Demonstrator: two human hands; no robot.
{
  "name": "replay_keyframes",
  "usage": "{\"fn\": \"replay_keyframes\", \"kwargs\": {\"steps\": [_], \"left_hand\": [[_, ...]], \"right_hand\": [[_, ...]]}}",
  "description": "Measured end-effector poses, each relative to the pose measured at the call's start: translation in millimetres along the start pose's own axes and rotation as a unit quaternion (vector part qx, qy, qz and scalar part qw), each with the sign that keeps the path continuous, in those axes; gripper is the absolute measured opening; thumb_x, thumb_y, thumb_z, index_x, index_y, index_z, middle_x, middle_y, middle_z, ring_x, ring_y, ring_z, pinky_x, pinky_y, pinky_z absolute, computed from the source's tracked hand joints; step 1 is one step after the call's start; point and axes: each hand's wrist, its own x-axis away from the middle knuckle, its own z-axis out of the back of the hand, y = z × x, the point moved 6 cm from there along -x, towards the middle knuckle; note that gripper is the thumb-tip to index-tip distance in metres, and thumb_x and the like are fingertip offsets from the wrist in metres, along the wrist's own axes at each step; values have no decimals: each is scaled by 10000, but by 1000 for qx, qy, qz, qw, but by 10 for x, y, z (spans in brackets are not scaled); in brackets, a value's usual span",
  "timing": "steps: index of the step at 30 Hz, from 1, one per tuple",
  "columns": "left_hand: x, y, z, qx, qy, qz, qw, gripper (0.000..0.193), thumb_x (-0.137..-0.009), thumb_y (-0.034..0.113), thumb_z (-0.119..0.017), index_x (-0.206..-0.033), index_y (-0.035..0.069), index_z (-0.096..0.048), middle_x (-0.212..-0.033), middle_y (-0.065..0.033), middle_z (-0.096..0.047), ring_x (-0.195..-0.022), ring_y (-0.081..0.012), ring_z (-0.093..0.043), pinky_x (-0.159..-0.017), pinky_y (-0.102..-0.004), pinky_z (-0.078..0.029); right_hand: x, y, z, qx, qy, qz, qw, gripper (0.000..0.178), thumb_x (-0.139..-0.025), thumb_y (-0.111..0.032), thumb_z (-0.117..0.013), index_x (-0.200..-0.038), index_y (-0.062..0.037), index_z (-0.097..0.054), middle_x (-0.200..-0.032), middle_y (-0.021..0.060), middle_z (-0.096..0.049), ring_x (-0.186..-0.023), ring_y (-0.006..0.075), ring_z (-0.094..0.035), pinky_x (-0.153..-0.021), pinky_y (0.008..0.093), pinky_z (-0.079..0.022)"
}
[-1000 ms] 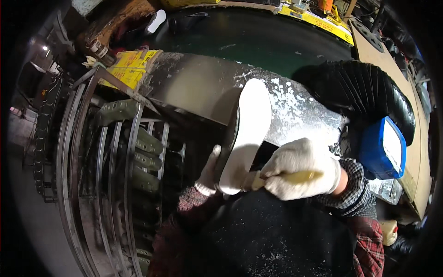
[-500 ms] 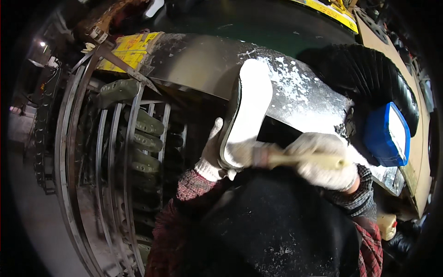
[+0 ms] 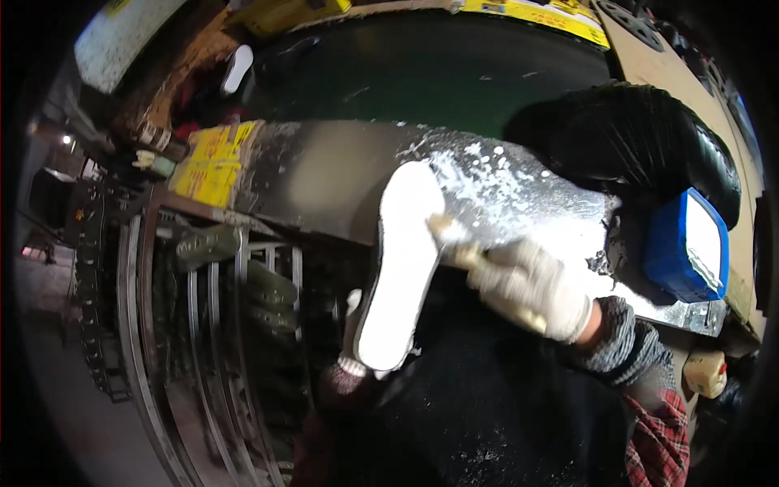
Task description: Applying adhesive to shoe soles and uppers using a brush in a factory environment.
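A shoe (image 3: 399, 264) with its sole coated white is held sole up, toe pointing away from me, over my dark apron. My left hand (image 3: 352, 312), in a white knit glove, grips it from beneath at the left side. Only the thumb and part of the cuff show; the other fingers are hidden behind the shoe. My right hand (image 3: 538, 288), also gloved and slightly blurred, is closed around the handle of a paintbrush (image 3: 466, 256). The bristles meet the right edge of the sole, in its front half.
A metal bench (image 3: 324, 174) splashed with white lies ahead. On its right stands a blue tub (image 3: 669, 252) of white material, beside a black plastic-wrapped bundle (image 3: 625, 138). A metal rack (image 3: 146, 325) holding several dark green shoe forms is at left. Another white sole (image 3: 238, 69) is far left.
The brush has moved from the near end of the sole up to its right edge farther forward. The shoe sits lower in view and faces me more squarely, covering more of my left hand.
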Motion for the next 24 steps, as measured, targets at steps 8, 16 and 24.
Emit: {"fn": "replay_keyframes", "kwargs": {"steps": [8,16,24], "left_hand": [[-826,778,-929,-267,294,-163,903,545,-894,550,-631,-1072,35,-620,-873,-176,-648,-620,-147,-604,-446,-221,-487],[-2658,114,-1405,-549,155,-150,808,482,-970,346,-594,-1316,43,-449,-1198,-199,-568,-723,-207,-587,-572,-273,-504],[-3531,-565,-1304,-606,275,46,745,419,-866,574,-663,-965,170,-608,-637,-1,-482,-381,-105,-352,-354,-255,-306]], "right_hand": [[760,-1,315,315,193,446,815,323,-860,-146,-663,-1180,-187,-645,-953,107,-629,-813,292,-629,-660,376,-536],[1758,543,1007,196,363,459,787,291,-868,-144,-708,-1150,-95,-654,-984,88,-638,-880,277,-624,-744,367,-525],[2920,709,1242,184,493,425,736,294,-848,-44,-706,-1139,-37,-662,-934,124,-646,-829,264,-640,-765,339,-518]]}}
